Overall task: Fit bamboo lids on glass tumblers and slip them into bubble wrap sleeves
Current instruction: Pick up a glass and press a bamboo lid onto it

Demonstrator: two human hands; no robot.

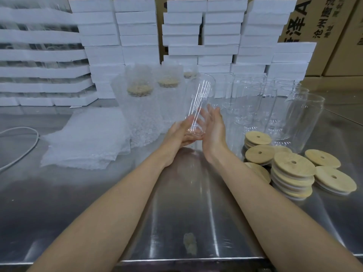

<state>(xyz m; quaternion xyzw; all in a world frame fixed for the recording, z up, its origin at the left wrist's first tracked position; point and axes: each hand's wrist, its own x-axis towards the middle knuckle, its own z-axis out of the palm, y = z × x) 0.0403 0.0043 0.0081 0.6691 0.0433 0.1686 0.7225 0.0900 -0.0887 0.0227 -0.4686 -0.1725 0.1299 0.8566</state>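
While the left hand (181, 133) cups the base of a glass tumbler (199, 99), its fingers (193, 138) curled under and round the bottom edge, the right hand (213, 130) lies flat against the glass from the other side. The right hand's fingers (211, 112) are straight and point up along the wall. The tumbler is held clear above the steel table (176, 213). It is tilted so that its open mouth leans away from the person and rises well beyond the fingertips of both hands. Just to the right of the right fingers stands a group of empty tumblers (255, 107), upright on the table. Nearer the person than these, out to the side of the right wrist, the bamboo lids (292, 163) lie in low stacks, each with a small hole in its top. To the left of the left fingers and a little beyond them, several wrapped tumblers (139, 110) stand upright, their lids showing blurred through the plastic. Farther left again lies a flat pile of bubble wrap sleeves (86, 138), and past it a white cable (19, 146) curves across the table. Well beyond all the fingertips, stacks of white foam boxes (137, 26) line the back of the table, with cardboard cartons (324, 26) behind them.
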